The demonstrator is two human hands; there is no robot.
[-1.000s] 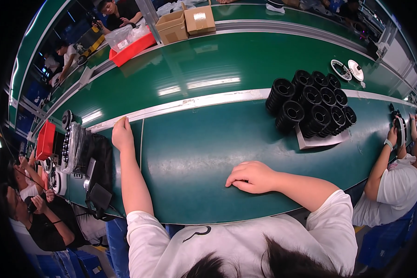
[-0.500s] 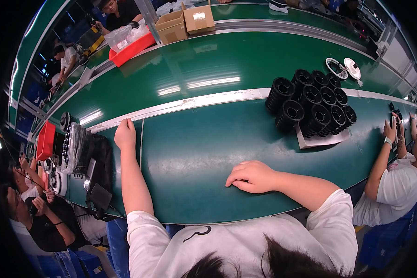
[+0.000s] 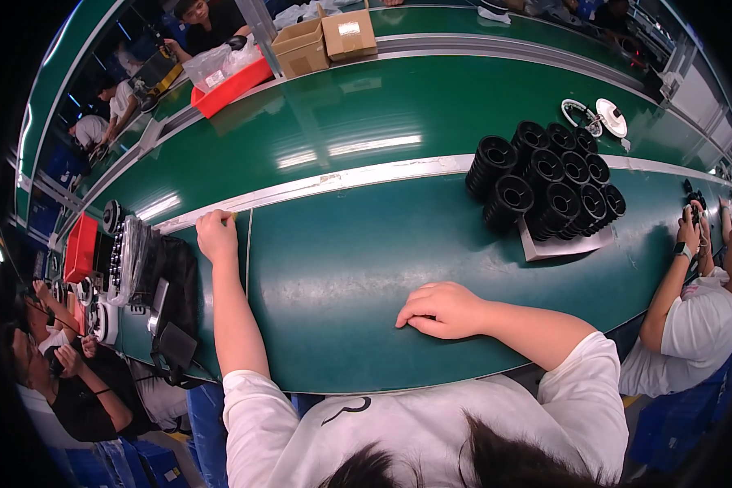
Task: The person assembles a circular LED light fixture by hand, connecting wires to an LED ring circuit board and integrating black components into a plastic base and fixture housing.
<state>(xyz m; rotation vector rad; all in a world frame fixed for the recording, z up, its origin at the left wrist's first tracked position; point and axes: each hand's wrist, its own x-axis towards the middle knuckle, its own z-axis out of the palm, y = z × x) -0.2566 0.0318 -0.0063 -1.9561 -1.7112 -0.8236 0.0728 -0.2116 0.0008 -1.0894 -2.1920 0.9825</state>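
My left hand is at the far edge of the green work table, by the pale strip. Its fingers are closed, and a tiny yellowish bit shows at the fingertips, too small to name. Palm down on the tabletop, my right hand rests with loosely bent fingers slightly apart and nothing visible in them. Beyond it to the right stand several black ribbed cylinders, stacked in rows, partly on a pale box. Neither hand touches them.
A green conveyor belt runs behind the table, carrying a white round lamp-like part at right. Left are plastic-wrapped black parts and a red bin. A red tray and cardboard boxes stand beyond. Co-workers sit on both sides.
My left hand has turned a little, and the yellowish bit now shows at its fingertips. The white round part has shifted left on the belt. My right hand has stayed still.
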